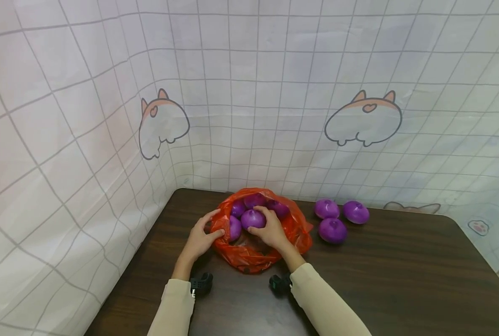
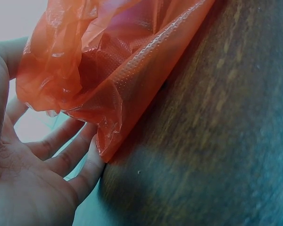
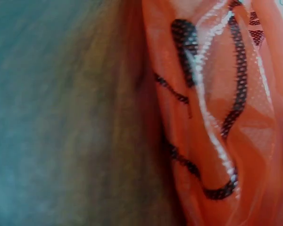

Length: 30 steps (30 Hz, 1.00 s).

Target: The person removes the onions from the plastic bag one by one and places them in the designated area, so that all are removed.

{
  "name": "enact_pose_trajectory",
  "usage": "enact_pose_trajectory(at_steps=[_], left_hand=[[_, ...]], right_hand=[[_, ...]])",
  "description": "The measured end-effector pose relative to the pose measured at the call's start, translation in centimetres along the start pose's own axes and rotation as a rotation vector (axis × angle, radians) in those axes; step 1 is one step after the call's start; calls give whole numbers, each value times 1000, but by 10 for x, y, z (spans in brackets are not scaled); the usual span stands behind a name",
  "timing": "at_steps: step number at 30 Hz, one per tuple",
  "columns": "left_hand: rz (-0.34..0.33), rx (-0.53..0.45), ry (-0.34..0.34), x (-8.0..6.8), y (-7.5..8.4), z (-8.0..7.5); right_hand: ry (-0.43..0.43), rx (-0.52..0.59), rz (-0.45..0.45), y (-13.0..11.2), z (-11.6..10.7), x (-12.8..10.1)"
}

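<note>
A red plastic bag (image 1: 253,254) lies open on the dark wooden table (image 1: 379,280) with several purple onions inside. My left hand (image 1: 213,227) holds the bag's left rim, thumb inside and fingers outside. In the left wrist view its fingers (image 2: 70,150) lie against the crumpled bag film (image 2: 99,70). My right hand (image 1: 258,220) is inside the bag's mouth, fingers curled over the top purple onion (image 1: 249,217). The right wrist view shows only the bag's printed film (image 3: 217,117) and blurred table.
Three more purple onions (image 1: 326,208) (image 1: 356,211) (image 1: 333,230) lie loose on the table to the right of the bag. A grid-patterned cloth (image 1: 249,116) with cartoon prints walls in the back and left sides.
</note>
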<state>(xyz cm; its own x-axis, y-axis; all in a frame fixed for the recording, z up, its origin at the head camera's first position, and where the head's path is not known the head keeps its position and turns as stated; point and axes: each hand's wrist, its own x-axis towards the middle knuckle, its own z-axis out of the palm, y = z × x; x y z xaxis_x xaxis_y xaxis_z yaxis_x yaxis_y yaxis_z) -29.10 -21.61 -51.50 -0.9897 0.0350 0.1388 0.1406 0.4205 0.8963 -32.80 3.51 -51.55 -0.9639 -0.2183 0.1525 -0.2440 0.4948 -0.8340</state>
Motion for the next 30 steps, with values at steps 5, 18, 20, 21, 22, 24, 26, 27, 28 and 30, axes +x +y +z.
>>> enact_pose_trajectory(at_steps=[5, 18, 20, 21, 22, 24, 26, 27, 28, 30], left_hand=[[-6, -2, -6, -1, 1, 0], [0, 2, -2, 0, -3, 1], [0, 5, -4, 0, -3, 1], [1, 6, -4, 0, -3, 1], [-1, 5, -3, 0, -2, 1], [-2, 3, -1, 0, -2, 0], [-2, 1, 0, 0, -2, 0], [-2, -1, 1, 0, -2, 0], [-3, -2, 0, 0, -2, 0], [-2, -4, -3, -1, -2, 0]], right_hand=[[59, -10, -35, 3, 2, -2], [76, 40, -87, -2, -11, -15], [78, 65, -107, -5, -16, -19], [79, 76, -120, -6, -18, -20], [76, 86, -131, -7, -20, -22], [67, 110, -155, -10, -26, -25], [51, 135, -184, -13, -31, -29], [42, 146, -200, -15, -34, -31], [33, 156, -213, -17, -38, -33], [25, 166, -255, -22, -45, -39]])
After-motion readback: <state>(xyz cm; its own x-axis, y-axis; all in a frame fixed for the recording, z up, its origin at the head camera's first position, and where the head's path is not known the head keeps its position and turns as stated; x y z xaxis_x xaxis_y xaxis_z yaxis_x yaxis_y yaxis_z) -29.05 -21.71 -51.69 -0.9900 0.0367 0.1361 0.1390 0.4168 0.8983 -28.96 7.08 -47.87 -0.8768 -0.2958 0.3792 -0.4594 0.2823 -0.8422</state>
